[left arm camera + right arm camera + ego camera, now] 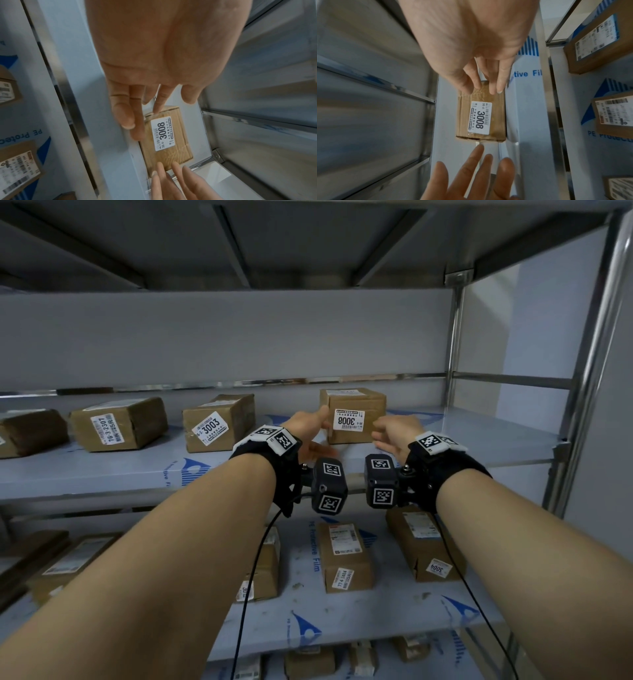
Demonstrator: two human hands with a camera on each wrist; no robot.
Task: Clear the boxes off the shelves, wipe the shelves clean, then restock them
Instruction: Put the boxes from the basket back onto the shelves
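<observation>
Box 3008 (352, 416), a taped cardboard carton, stands on the middle shelf (479, 440) near its right end, straight ahead of both hands and framed between them. Nearest the viewer, the left hand (308, 429) and right hand (394, 433) reach in with fingers spread and loosely extended, holding nothing; the left sits at the box's left edge, contact uncertain, the right just short of its right side. Beyond, box 3003 (219, 422) sits further left, and the labelled front runs crosswise, suiting a two-sided clasp.
</observation>
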